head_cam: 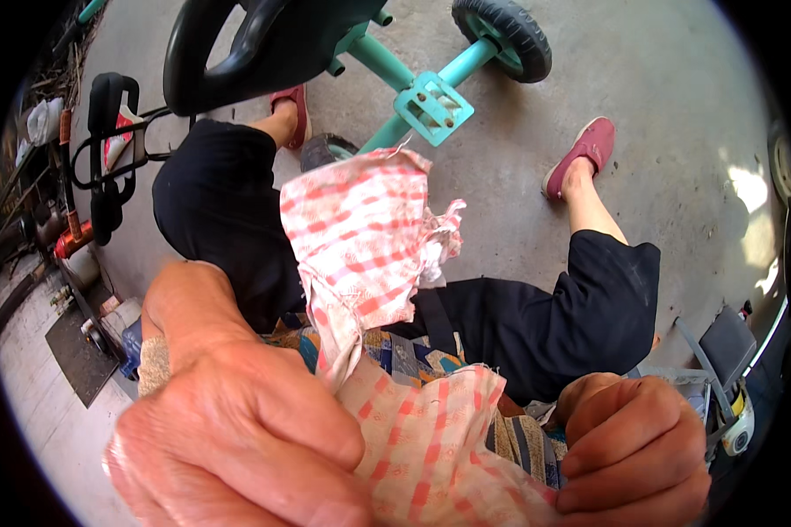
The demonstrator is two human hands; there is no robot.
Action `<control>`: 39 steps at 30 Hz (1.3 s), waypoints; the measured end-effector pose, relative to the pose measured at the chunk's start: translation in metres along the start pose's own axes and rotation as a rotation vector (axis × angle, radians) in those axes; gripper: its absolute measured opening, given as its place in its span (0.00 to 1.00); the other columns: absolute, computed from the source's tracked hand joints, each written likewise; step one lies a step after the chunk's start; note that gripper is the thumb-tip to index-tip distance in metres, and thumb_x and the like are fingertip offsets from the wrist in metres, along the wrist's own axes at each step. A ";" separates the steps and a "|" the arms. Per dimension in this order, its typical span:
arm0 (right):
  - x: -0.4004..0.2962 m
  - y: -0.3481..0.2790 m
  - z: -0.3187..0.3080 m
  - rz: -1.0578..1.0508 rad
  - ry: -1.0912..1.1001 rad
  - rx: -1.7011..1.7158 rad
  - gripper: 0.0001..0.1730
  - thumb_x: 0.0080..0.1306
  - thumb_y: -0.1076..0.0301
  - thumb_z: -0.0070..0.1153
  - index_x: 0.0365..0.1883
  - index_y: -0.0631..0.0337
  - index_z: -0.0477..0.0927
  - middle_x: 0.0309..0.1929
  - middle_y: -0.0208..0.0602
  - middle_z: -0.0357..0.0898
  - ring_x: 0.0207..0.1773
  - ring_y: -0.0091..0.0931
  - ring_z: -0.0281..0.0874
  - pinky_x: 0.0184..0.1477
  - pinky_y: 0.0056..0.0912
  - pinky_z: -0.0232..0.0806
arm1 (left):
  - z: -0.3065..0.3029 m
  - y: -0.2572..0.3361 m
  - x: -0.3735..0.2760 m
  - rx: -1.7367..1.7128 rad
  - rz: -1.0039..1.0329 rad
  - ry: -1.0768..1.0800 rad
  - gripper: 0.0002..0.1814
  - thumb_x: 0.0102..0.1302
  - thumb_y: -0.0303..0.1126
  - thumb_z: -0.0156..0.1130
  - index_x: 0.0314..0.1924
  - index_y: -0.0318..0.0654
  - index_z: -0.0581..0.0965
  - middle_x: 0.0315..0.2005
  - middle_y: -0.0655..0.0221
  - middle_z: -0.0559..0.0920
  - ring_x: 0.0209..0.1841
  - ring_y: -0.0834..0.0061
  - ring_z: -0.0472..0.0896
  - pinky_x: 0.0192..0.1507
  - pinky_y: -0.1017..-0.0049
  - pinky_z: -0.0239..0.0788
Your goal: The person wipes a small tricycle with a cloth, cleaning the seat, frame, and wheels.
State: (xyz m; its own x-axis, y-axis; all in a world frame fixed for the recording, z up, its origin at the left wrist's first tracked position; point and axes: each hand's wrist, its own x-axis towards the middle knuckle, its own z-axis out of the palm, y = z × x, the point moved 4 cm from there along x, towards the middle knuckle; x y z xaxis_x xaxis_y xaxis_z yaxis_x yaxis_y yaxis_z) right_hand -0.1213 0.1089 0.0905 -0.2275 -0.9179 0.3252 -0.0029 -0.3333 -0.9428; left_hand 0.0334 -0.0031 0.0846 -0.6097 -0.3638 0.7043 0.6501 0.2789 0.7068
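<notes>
A pink-and-white checked cloth (362, 230) with frayed, torn edges spreads between my two hands. Its upper piece hangs out over my lap, narrowing to a twisted strip beside my left hand. The lower piece stretches across in front of my patterned top. My left hand (237, 435), large and close to the camera, is closed on the cloth; its fingertips are hidden underneath. My right hand (633, 454) has its fingers curled around the cloth's right edge. Black trousers (501, 323) cover my spread knees behind the cloth.
Ahead on the concrete floor (666, 118) stands a turquoise wheeled frame (382, 62) with a black seat (283, 53) and a black-tyred wheel (504, 39). At left are a black metal frame (105, 158) and piled clutter. A grey metal frame (705, 356) stands at right.
</notes>
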 end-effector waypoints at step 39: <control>0.002 -0.001 -0.009 -0.360 -0.334 -0.196 0.10 0.50 0.68 0.61 0.32 0.60 0.79 0.36 0.37 0.78 0.30 0.30 0.75 0.29 0.34 0.72 | 0.036 -0.017 -0.029 -0.742 -0.402 -0.322 0.31 0.76 0.37 0.44 0.66 0.13 0.59 0.52 0.40 0.78 0.25 0.61 0.83 0.25 0.71 0.74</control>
State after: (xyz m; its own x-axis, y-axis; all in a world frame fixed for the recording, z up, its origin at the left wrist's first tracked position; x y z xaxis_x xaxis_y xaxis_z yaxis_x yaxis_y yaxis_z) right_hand -0.1306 0.1094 0.0919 0.1439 -0.7820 0.6064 -0.2125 -0.6229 -0.7529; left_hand 0.0231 0.0347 0.0546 -0.8791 -0.0128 0.4765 0.4180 -0.5013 0.7576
